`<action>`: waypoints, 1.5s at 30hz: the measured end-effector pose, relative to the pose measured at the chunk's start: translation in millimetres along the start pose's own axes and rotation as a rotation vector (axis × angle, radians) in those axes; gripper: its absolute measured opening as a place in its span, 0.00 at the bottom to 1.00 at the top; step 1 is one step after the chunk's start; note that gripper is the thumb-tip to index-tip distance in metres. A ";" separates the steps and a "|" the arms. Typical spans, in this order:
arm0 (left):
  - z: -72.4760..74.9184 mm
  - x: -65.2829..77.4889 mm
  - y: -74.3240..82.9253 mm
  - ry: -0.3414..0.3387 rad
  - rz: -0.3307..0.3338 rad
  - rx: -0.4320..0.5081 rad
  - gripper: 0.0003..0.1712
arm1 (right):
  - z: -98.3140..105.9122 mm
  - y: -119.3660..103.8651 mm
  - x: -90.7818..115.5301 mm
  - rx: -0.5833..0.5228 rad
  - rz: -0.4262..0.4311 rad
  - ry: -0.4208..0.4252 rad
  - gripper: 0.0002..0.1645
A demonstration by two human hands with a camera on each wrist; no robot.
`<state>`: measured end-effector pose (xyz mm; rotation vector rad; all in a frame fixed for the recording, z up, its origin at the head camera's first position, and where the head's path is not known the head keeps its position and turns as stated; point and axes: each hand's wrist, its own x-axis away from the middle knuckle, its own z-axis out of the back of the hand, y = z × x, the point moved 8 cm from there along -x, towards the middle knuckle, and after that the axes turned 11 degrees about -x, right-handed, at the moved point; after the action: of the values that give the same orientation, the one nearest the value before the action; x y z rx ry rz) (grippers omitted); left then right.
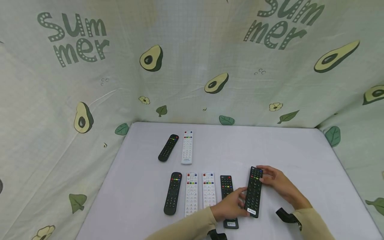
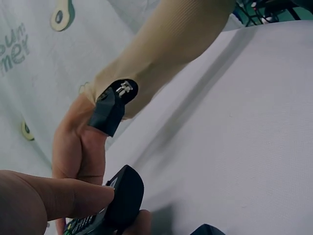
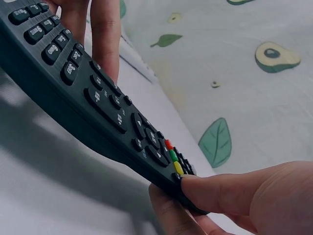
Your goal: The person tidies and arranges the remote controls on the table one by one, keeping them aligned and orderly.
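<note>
Both hands hold one black remote control above the right half of the table. My left hand grips its lower end near a white label, thumb on top and fingers beneath, as the left wrist view shows. At the upper end my right hand pinches it; in the right wrist view the thumb lies beside the red, green and yellow buttons, with fingers underneath. A shadow falls on the cloth below the remote. Another black remote lies partly hidden under the left hand.
Left of the hands lie two white remotes and a black remote in a row. Behind them are another white remote and a tilted black one. A printed curtain encloses the white table.
</note>
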<state>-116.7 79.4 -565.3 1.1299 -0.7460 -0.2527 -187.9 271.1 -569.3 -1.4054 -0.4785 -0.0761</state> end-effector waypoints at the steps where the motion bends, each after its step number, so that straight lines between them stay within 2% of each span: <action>1: -0.8 0.9 0.0 0.000 -0.001 -0.004 0.49 | -0.7 0.4 0.2 0.003 -0.001 -0.001 0.39; 5: -5.7 3.7 -1.4 -0.039 0.030 -0.044 0.49 | -3.3 0.8 1.0 0.031 -0.003 -0.004 0.37; 9: -12.9 1.6 -6.8 -0.051 0.055 -0.042 0.50 | -5.9 0.0 2.4 0.063 0.003 -0.002 0.36; 13: -24.7 -11.7 -27.6 -0.056 0.069 -0.001 0.51 | -9.0 -3.0 4.5 0.103 0.021 -0.005 0.35; 16: -35.4 -23.9 -44.4 -0.093 0.068 0.052 0.52 | -10.8 -4.4 6.6 0.114 0.023 -0.004 0.35; 18: -41.4 -29.9 -48.9 -0.123 0.041 0.088 0.52 | -11.7 -4.1 7.8 0.111 0.020 -0.011 0.35; 22: -46.5 -33.9 -49.0 -0.166 0.007 0.107 0.51 | -11.3 -2.3 9.1 0.098 0.006 -0.017 0.36; 28: -45.6 -34.0 -55.7 -0.140 0.084 -0.001 0.48 | -11.1 -0.9 9.8 0.129 0.013 -0.026 0.35; 33: -46.3 -36.9 -60.2 -0.132 0.080 -0.023 0.46 | -13.0 -0.4 10.3 0.167 0.045 -0.025 0.34; 40: -47.0 -38.1 -62.3 -0.140 0.054 0.001 0.46 | -17.1 -7.0 15.6 0.380 0.177 0.045 0.32; 45: -41.3 -29.9 -50.8 -0.123 0.042 -0.003 0.46 | -20.6 -11.1 19.5 0.470 0.225 0.093 0.31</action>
<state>-102.7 103.6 -631.6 1.1017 -0.8769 -0.2901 -168.3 253.8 -553.6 -0.9801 -0.2371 0.1457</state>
